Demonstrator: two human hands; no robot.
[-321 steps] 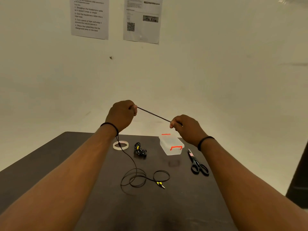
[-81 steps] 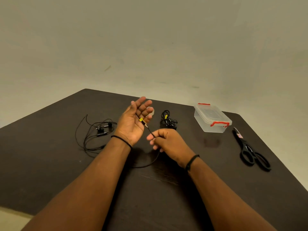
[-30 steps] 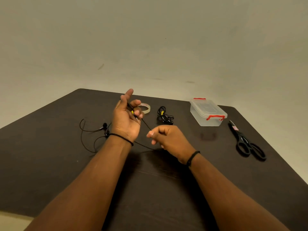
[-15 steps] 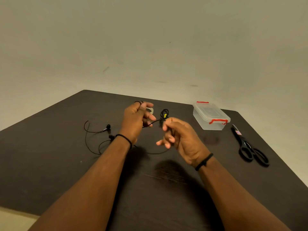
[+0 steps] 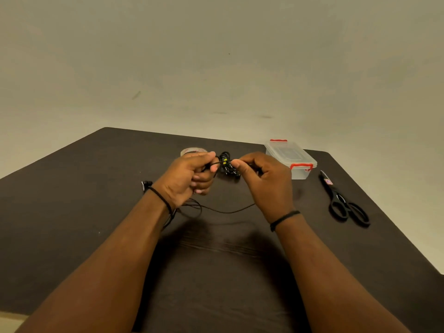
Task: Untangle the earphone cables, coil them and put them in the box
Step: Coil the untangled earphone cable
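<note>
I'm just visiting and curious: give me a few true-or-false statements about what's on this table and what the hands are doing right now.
1. Both the left hand and the right hand pinch the black earphone cable. True.
2. The plastic box has its lid off. False: the lid is on.
3. The scissors lie right of the box. True.
4. The tape roll sits inside the box. False: it lies on the table behind the left hand.
</note>
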